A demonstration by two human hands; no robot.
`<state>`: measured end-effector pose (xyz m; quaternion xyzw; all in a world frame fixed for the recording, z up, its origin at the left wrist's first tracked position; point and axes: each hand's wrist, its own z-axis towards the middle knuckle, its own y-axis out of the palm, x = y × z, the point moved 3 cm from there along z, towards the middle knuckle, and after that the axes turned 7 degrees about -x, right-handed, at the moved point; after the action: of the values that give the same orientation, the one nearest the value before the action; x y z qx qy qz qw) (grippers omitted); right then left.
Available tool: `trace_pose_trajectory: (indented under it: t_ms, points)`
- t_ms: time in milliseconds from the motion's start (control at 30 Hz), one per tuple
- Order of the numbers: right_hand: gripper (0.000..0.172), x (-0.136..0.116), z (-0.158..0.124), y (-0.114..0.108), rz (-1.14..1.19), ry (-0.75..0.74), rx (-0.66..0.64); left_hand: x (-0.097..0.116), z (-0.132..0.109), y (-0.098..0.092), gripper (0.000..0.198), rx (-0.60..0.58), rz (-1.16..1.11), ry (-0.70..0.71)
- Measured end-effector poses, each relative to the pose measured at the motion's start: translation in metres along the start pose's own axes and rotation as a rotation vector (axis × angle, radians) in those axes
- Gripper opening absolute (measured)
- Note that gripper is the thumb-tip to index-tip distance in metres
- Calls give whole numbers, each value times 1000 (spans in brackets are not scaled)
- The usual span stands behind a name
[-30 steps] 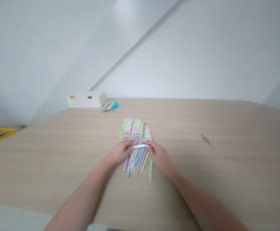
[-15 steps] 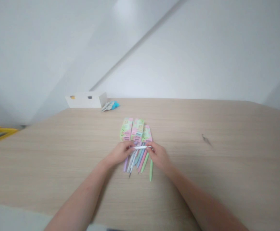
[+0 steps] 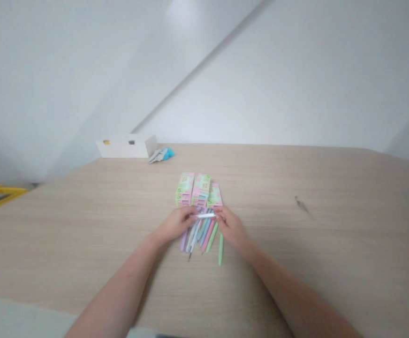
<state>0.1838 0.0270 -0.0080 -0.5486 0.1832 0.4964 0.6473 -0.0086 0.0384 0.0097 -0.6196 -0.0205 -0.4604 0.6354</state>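
A white pen [image 3: 205,215] lies level between my hands, above a fan of pastel pens. My left hand [image 3: 178,222] pinches its left end, and my right hand [image 3: 230,225] has its fingers closed on the right end. Below them on the table are several pens: purple, white, blue, a pink pen [image 3: 208,237] and a light green pen [image 3: 221,249] at the right edge. Just beyond my hands sit small pink and green boxes, a left stack [image 3: 185,187], a middle stack [image 3: 202,188] and a right box [image 3: 215,195].
A white box [image 3: 123,147] stands at the table's back left, with a grey and blue crumpled item [image 3: 161,155] beside it. A small dark object [image 3: 300,203] lies to the right. A yellow-edged container [image 3: 7,193] shows at the far left.
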Motion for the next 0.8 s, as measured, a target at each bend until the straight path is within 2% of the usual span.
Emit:
trace_pose_trajectory:
  t_ms: [567, 800]
  points:
    - [18, -6, -2, 0, -29, 21, -98, 0, 0, 3, 19, -2, -10, 34]
    - [19, -6, -3, 1, -45, -9, -102, 9, 1, 1, 26, -24, -32, 79]
